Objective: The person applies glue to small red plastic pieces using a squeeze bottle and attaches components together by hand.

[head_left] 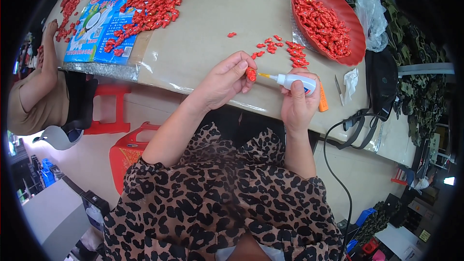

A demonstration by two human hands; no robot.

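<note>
"Bottle [297, 82] with yellow nozzle [265, 75]: held?"
"Right hand [298, 105] wraps it, nozzle pointing left; left hand [223, 82] pinches a red trinket [251, 74] by the table's [208, 21] near edge."
"Room?"
"Bare tabletop beyond the left hand."

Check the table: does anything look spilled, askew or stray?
Nothing looks clearly spilled. One small red piece lies alone, apart from the loose cluster left of the red bowl; a crumpled white tissue, nearer than the bowl, also looks stray.
</note>
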